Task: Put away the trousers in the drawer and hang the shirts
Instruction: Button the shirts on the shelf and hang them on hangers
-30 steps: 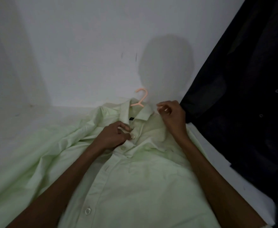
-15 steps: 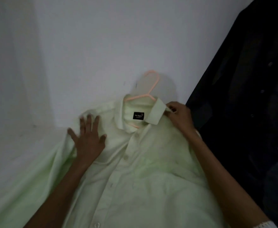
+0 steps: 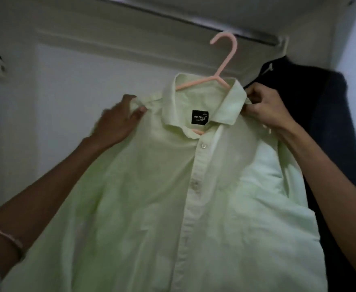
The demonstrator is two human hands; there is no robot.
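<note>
Shirt point(image 3: 172, 186): pale green, on pink hanger point(image 3: 223, 66), held up inside closet. Hook close to rail point(image 3: 194, 22); can't tell if caught.
L hand point(image 3: 118, 121): fingers curled, pinching shoulder cloth.
R hand point(image 3: 263, 110): fingers curled, pinching cloth by collar.
Risk 1: no grip on hanger, so hook may swing and miss rail.
Risk 2: collar open, so shirt may slip off if released early.
Risk 3: dark garments point(image 3: 320, 123) crowd R side and may snag.

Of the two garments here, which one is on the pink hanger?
The pale green shirt: the pink hanger sits in its collar, and the left hand and right hand grip its shoulders. The dark garment hangs at the right.
</note>
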